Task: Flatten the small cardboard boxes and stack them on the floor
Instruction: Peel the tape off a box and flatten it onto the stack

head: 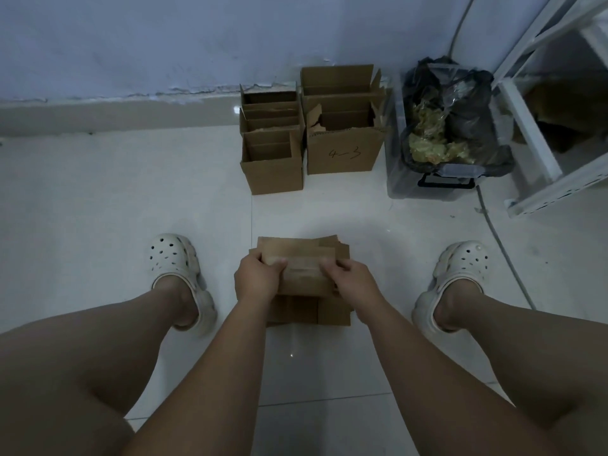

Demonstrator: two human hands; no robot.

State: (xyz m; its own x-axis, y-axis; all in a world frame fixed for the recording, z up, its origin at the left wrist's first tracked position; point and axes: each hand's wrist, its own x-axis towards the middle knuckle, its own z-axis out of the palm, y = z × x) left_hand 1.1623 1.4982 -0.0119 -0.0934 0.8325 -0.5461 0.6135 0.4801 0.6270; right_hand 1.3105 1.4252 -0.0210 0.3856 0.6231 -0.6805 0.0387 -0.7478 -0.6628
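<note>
A brown flat box (pixel 301 258) with a pale strip of tape across its face lies on top of a stack (pixel 297 312) of flattened cardboard on the floor (pixel 98 199), between two white shoes (pixel 174 258). The left hand (pixel 258 278) grips its left edge and the right hand (pixel 353 279) pinches its right edge, fingers curled. The stack's edges sit unevenly. Open boxes (pixel 273 159) stand well ahead against the wall (pixel 131 44), beside a bin (pixel 427 187). Open tile lies between them and the stack.
</note>
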